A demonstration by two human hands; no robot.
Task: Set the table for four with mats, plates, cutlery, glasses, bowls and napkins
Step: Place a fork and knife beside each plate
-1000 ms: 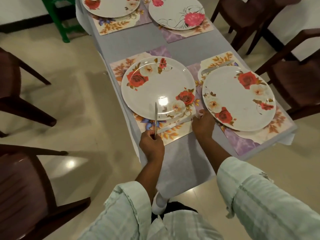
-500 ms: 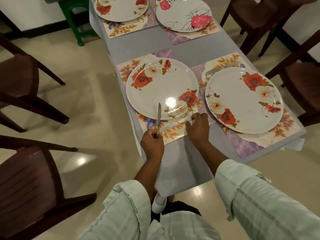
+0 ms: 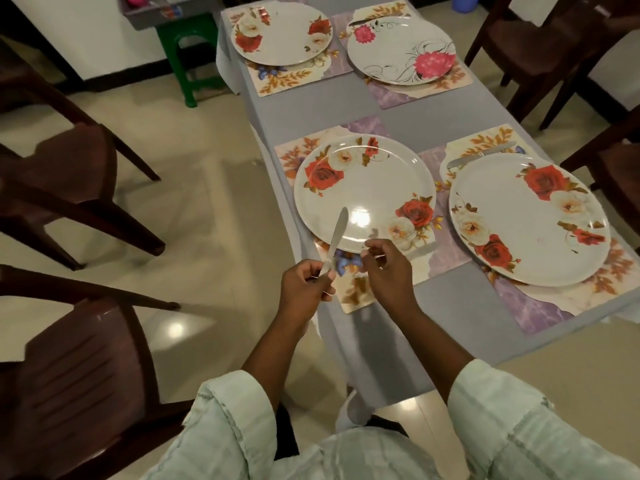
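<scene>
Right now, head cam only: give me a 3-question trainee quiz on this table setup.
1. Count: how many plates sit on the table?
2. True or false: the left hand holds a knife by its handle, blade pointing up over the near-left plate.
3. Which plate bears pink flowers instead of red roses? A) near-left plate B) far-right plate C) near-right plate

Key: 1) four; 2) true; 3) B
</scene>
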